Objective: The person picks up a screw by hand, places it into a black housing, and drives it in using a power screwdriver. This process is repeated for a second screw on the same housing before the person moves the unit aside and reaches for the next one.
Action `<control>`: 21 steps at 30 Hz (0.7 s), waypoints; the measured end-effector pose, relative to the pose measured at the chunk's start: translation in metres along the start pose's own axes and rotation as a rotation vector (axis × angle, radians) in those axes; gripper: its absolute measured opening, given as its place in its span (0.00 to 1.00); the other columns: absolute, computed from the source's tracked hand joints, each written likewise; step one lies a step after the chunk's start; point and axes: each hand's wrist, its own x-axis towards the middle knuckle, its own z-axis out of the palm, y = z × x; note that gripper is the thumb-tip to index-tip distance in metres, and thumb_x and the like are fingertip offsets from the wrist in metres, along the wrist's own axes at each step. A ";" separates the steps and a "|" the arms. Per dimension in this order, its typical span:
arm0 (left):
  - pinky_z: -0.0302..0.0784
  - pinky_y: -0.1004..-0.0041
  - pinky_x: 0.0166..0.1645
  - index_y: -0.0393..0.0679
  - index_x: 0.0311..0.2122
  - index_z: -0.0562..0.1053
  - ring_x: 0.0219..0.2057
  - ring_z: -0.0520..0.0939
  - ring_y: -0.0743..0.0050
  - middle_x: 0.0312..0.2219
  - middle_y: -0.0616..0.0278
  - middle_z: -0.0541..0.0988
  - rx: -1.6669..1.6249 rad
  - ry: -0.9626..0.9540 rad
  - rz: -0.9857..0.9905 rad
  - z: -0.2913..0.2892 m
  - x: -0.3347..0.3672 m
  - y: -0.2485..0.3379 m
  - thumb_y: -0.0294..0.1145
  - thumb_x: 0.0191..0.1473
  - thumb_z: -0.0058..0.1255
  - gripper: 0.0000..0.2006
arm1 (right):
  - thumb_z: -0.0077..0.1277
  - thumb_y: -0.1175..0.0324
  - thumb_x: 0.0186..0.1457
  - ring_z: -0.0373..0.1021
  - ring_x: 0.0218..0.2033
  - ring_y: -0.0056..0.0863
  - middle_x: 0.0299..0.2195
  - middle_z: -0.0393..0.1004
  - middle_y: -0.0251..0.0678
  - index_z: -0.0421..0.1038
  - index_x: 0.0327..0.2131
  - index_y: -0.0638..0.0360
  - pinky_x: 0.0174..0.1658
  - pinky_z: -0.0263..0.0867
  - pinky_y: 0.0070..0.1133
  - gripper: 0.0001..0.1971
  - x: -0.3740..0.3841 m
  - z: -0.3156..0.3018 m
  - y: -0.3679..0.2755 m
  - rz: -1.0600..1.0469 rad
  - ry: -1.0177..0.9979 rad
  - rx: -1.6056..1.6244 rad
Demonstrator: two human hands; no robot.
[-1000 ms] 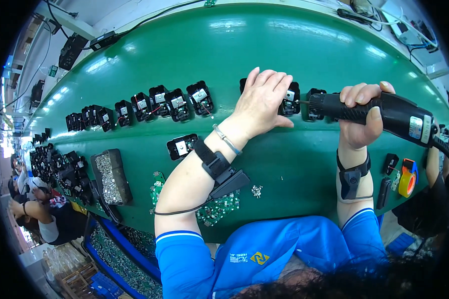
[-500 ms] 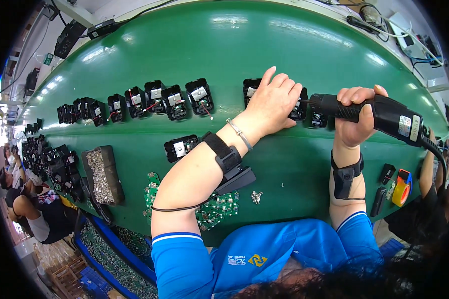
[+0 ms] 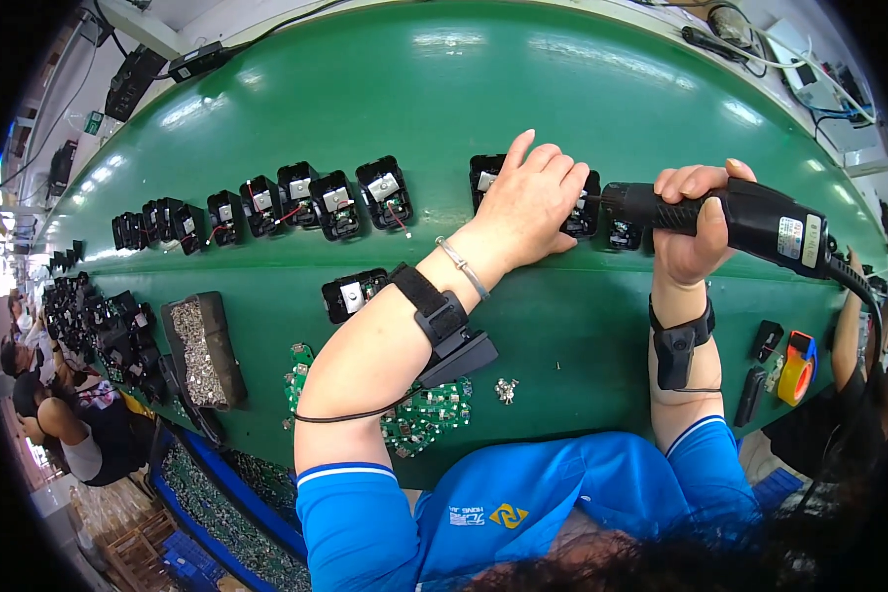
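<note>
My left hand (image 3: 535, 205) is closed on a black plastic housing (image 3: 589, 205), thumb on the near side and fingers on the far side. My right hand (image 3: 696, 222) is wrapped round a black electric screwdriver (image 3: 765, 222). The tool lies nearly level, its narrow tip pointing left at that housing; my fingers hide part of the contact. Another black housing with a silvery metal piece (image 3: 483, 178) shows left of my left hand. One more small housing (image 3: 625, 235) sits beneath the screwdriver's front end. Near my left forearm lies a housing with a metal plate (image 3: 350, 297).
A row of open black housings (image 3: 385, 190) runs leftward on the green surface (image 3: 444, 99). A dark bin of small metal parts (image 3: 199, 345), green circuit boards (image 3: 429, 414), a screw pile (image 3: 506, 391) and a tape dispenser (image 3: 797, 370) lie nearer. Other people (image 3: 79, 429) sit at left.
The row of housings has shifted slightly left. My hands, the held housing and the screwdriver have moved a little left with it. The bin and screw pile look unmoved.
</note>
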 end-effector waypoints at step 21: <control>0.49 0.59 0.53 0.41 0.42 0.62 0.43 0.65 0.62 0.36 0.59 0.67 -0.009 -0.006 -0.007 0.002 -0.004 -0.003 0.37 0.22 0.61 0.35 | 0.42 0.67 0.45 0.60 0.21 0.24 0.22 0.62 0.33 0.55 0.42 0.58 0.27 0.59 0.25 0.19 -0.003 0.001 0.006 0.002 -0.016 0.006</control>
